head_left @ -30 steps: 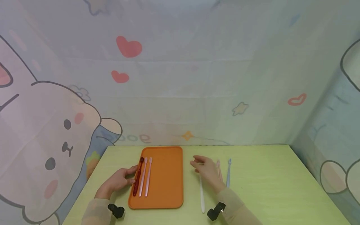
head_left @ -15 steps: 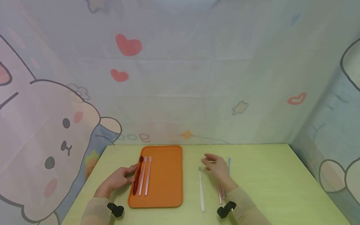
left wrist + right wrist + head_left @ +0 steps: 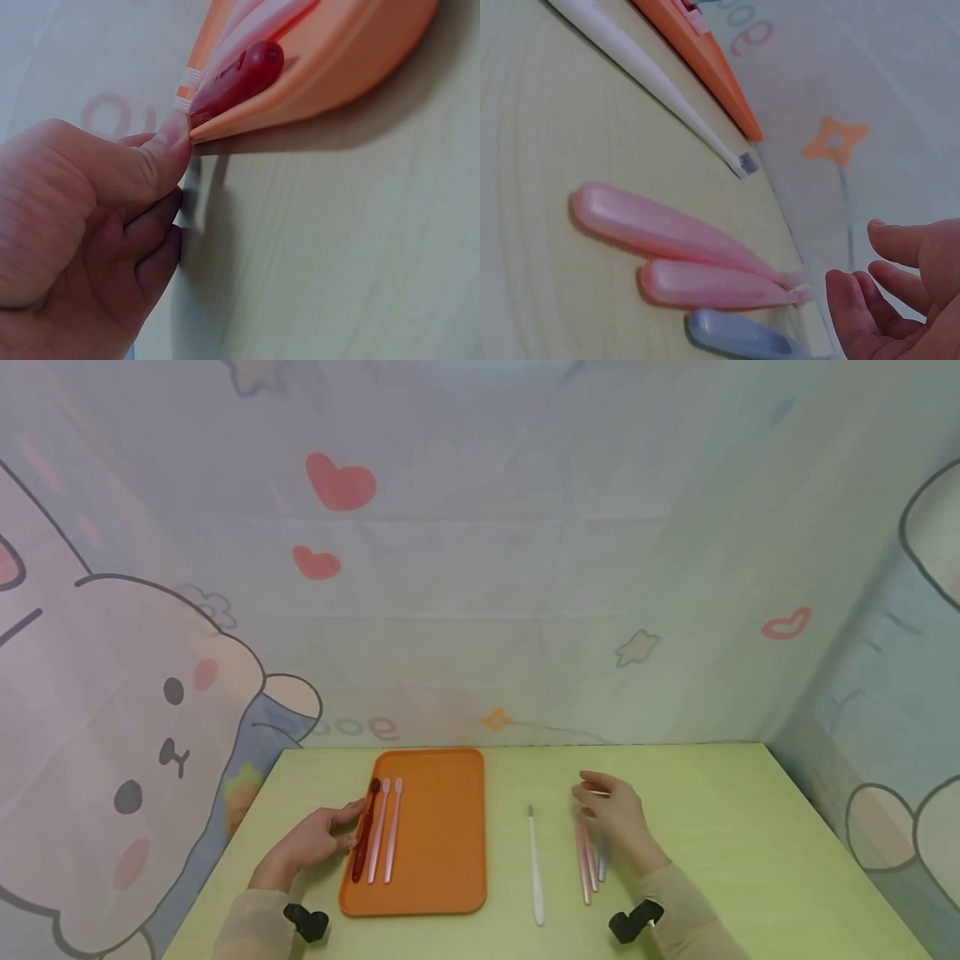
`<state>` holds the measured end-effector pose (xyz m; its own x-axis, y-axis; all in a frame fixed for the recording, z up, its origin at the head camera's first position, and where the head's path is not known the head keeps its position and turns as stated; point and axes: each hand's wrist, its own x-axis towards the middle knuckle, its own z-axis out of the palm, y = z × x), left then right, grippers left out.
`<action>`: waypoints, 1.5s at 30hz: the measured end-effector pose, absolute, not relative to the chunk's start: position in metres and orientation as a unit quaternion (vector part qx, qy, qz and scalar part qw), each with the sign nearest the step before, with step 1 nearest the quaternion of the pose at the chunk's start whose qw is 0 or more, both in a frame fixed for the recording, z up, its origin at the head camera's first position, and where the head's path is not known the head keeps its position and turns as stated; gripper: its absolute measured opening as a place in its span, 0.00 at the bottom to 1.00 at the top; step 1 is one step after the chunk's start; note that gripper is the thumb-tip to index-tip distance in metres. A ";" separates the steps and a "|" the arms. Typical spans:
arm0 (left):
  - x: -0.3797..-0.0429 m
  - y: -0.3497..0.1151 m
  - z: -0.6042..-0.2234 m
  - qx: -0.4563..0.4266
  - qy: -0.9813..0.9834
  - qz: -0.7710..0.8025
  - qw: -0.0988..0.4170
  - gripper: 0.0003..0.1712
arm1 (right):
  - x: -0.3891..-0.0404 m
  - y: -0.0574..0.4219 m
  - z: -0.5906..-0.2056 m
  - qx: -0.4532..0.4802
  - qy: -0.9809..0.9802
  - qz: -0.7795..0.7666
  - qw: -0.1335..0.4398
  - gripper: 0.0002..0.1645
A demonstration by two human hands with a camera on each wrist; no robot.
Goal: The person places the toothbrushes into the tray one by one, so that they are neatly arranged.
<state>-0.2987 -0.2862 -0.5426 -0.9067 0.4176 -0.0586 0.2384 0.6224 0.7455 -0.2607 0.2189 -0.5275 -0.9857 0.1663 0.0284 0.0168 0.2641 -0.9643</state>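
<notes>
Pink toothbrushes [image 3: 667,227], two of them, are lying on the pale green table [image 3: 712,827] to the right of the orange tray [image 3: 442,843], sitting between a white toothbrush [image 3: 645,77] and a blue toothbrush [image 3: 739,334]. From the head cam you mostly just get their handles, since the right hand [image 3: 618,814] hovers over the far ends and blocks the heads. Right wrist cam fixes that: both pink heads show up there, close together and near the fingertips, and you can see the thumb and fingers are apart with nothing held. Their long axis runs roughly front to back, heads away from the person and handle ends toward them, with the far ends leaning a touch left (the blue one leans the other way, slightly). The left hand [image 3: 309,843] is over at the tray's left rim. Its wrist view has the thumb clamped on that edge, right by the rounded handle end of a dark red toothbrush [image 3: 240,75], though I can't really make out the index fingertip behind it. Only the head view gives you the tray layout: the dark red one sits along the left side, then another pink pair [image 3: 391,852], all heads pointing away too.
</notes>
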 end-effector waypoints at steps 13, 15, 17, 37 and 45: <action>-0.298 -0.287 -0.542 0.170 0.895 0.396 0.116 0.39 | -0.254 0.255 -0.533 -0.076 -0.806 0.583 0.065 0.30; -0.298 -0.287 -0.542 0.167 0.895 0.397 0.120 0.39 | -0.253 0.258 -0.534 -0.076 -0.808 0.581 0.063 0.30; -0.297 -0.286 -0.541 0.167 0.895 0.395 0.122 0.39 | -0.251 0.261 -0.535 -0.076 -0.812 0.576 0.062 0.30; -0.296 -0.285 -0.539 0.168 0.889 0.408 0.124 0.40 | -0.244 0.276 -0.547 -0.067 -0.847 0.527 0.021 0.29; -0.297 -0.285 -0.541 0.158 0.890 0.408 0.128 0.40 | -0.244 0.275 -0.552 -0.064 -0.865 0.497 0.023 0.31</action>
